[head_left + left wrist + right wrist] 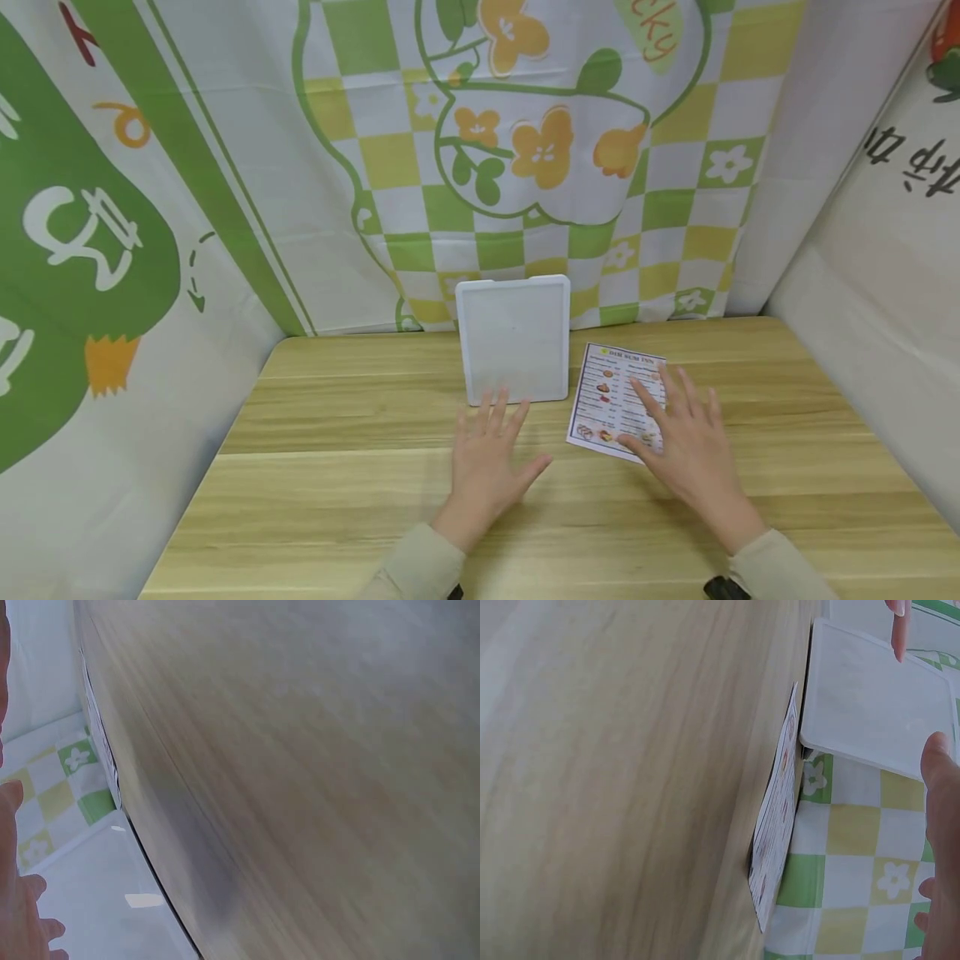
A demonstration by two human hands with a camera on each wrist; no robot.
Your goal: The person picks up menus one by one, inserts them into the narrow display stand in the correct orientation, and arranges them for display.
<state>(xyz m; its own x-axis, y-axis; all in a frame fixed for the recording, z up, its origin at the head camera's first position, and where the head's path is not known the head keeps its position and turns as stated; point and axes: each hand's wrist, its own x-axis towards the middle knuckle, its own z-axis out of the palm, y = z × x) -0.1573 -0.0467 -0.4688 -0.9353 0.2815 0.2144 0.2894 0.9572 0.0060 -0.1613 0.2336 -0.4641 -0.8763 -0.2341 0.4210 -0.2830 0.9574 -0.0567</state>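
A white-framed board (pixel 514 342) with a blank pale face leans upright at the back of the table. To its right a printed menu card (pixel 600 392) lies flat, with columns of text and small food pictures. My left hand (pixel 486 471), fingers spread, is in front of the board's lower edge and holds nothing. Over the right part of the card is my right hand (pixel 693 450), also spread and holding nothing; it hides that side of the card. In the right wrist view the card (pixel 776 825) lies below the right hand (pixel 943 817), apart from it.
The wooden table (pixel 337 483) ends at a hanging cloth (pixel 390 158) with green and yellow checks and flowers. Printed cloth walls, the left one (pixel 82 208) and the right one (pixel 885 275), close in both sides.
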